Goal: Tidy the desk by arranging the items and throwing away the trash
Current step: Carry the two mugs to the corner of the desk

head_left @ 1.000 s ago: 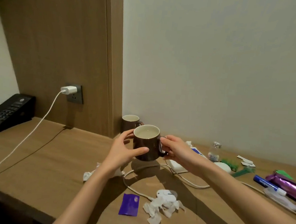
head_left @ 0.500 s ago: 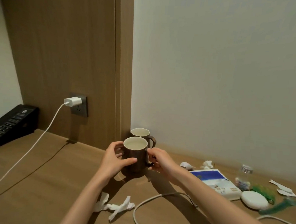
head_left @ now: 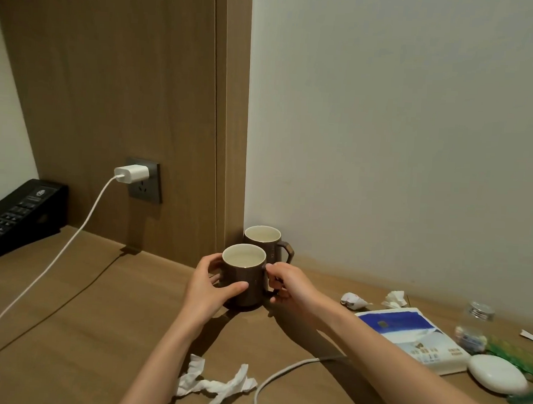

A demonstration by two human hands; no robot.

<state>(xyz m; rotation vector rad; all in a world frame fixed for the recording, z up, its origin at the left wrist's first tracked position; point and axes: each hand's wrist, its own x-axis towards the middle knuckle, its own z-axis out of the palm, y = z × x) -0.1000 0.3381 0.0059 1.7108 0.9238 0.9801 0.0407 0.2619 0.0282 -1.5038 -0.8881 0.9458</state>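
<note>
Holding the front brown mug (head_left: 244, 277) from both sides, the two hands meet near the back edge of the worktop (head_left: 74, 321). The left hand (head_left: 205, 287) is curled around the mug's left wall, with the thumb across the front and the fingers behind. The right hand (head_left: 288, 286) is closed on the handle side of the same mug; the handle itself is hidden under the fingers. The mug stands upright, its base on the worktop, and its pale inside looks empty.

Directly behind it, touching or almost touching, a second brown mug (head_left: 264, 242) stands in the corner where the wooden wall panel meets the white wall, with its handle pointing right.

In front of the hands, near the front edge, lies a twisted white tissue (head_left: 216, 383), and beside it a white cable (head_left: 283, 371) curves across the wood. To the right, along the back edge, are two small crumpled papers (head_left: 354, 301), then a blue and white box (head_left: 416, 336), a small clear bottle (head_left: 473, 327) and a white oval case (head_left: 496, 373).

At the left end of the worktop a black telephone (head_left: 14, 217) leans by the wall. A white charger (head_left: 132, 174) sits in the wall socket, and its cable (head_left: 52, 266) hangs down and runs over the wood toward the front edge.
</note>
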